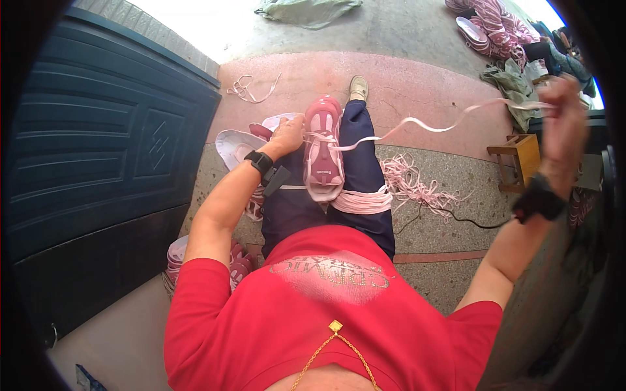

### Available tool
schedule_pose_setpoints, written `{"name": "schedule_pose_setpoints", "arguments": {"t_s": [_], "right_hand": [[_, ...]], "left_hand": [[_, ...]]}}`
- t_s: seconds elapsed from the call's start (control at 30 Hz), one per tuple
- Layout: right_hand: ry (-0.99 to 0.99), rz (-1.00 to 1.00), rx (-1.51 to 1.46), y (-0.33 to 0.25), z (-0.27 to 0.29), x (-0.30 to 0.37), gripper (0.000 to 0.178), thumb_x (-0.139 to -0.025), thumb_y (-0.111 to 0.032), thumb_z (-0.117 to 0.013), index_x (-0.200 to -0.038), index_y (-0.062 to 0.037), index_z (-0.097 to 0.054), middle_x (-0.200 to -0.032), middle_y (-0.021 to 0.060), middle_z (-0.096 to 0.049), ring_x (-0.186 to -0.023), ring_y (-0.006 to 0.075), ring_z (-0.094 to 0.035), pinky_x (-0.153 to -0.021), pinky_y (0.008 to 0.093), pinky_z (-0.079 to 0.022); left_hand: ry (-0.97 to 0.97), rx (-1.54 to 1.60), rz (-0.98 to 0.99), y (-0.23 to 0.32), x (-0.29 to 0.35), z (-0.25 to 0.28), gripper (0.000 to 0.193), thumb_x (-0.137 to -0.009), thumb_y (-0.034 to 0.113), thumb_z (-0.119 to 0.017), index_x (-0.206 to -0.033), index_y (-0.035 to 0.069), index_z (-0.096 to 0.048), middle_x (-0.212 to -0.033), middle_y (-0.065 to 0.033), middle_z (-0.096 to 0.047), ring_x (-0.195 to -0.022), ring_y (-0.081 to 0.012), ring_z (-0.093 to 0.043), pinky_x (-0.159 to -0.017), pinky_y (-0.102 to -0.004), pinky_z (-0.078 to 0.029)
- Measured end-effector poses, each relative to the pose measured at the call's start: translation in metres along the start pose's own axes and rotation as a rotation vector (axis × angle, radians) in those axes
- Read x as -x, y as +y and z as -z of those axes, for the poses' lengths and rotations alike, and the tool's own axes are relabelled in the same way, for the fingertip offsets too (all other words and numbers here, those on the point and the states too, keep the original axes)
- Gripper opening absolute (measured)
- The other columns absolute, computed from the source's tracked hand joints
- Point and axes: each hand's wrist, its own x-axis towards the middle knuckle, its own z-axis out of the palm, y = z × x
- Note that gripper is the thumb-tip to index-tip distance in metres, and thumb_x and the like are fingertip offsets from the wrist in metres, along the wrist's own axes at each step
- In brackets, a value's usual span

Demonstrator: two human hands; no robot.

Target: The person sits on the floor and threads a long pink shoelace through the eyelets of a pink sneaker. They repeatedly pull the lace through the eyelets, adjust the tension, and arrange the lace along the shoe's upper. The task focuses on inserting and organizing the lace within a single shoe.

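Note:
Across my thighs rests a pink shoe upper (317,168), its toe pointing away from me and a lace crossing its front. My left hand (288,135) is closed at its left edge, with fingertips partly hidden against it. From the upper, a pale pink shoelace (417,122) runs in a wavy line to the far right. There my right hand (566,111), raised and somewhat blurred, grips the lace's end. A bundle of pink laces (360,202) lies around my right thigh.
More shoe uppers (236,146) lie left of my legs. Loose laces (417,179) and a dark cable (479,225) are on the floor at right, near a wooden stool (521,159). A blue door (98,124) stands left; a pink pile (492,29) sits far right.

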Motion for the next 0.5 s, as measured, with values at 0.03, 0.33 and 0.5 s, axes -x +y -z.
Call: {"name": "schedule_pose_setpoints", "arguments": {"t_s": [0.03,0.33,0.5], "right_hand": [[-0.131,-0.212,0.046,0.035,-0.038,0.026,0.021,-0.098,-0.019,-0.046,-0.079,-0.0122,-0.050,-0.067,-0.0027,-0.042,-0.060,0.0072,-0.040,-0.057,0.0211,-0.038],[-0.842,-0.083,0.769,0.226,-0.236,0.223,0.019,-0.080,-0.020,-0.059,-0.083,-0.0023,-0.066,-0.077,0.0185,-0.065,-0.077,0.0331,-0.066,-0.068,0.0430,-0.051],[-0.864,0.186,0.975,0.254,-0.251,0.236,0.017,-0.081,-0.017,-0.057,-0.078,-0.0015,-0.063,-0.076,0.0173,-0.065,-0.072,0.0304,-0.067,-0.059,0.0406,-0.053]], "left_hand": [[0.004,0.001,-0.047,-0.009,-0.001,-0.008,0.026,-0.085,0.015,-0.054,-0.109,0.005,-0.053,-0.091,-0.0188,-0.066,-0.093,-0.0387,-0.058,-0.090,-0.0440,-0.040],[-0.102,0.479,0.089,-0.001,0.008,0.017,0.043,-0.081,0.015,-0.058,-0.122,0.005,-0.049,-0.088,-0.0186,-0.065,-0.085,-0.0342,-0.060,-0.079,-0.0413,-0.047],[-0.126,0.837,0.282,0.022,0.020,0.044,0.040,-0.087,0.012,-0.057,-0.124,0.001,-0.045,-0.074,-0.0005,-0.053,-0.066,-0.0086,-0.050,-0.061,-0.0234,-0.043]]}}
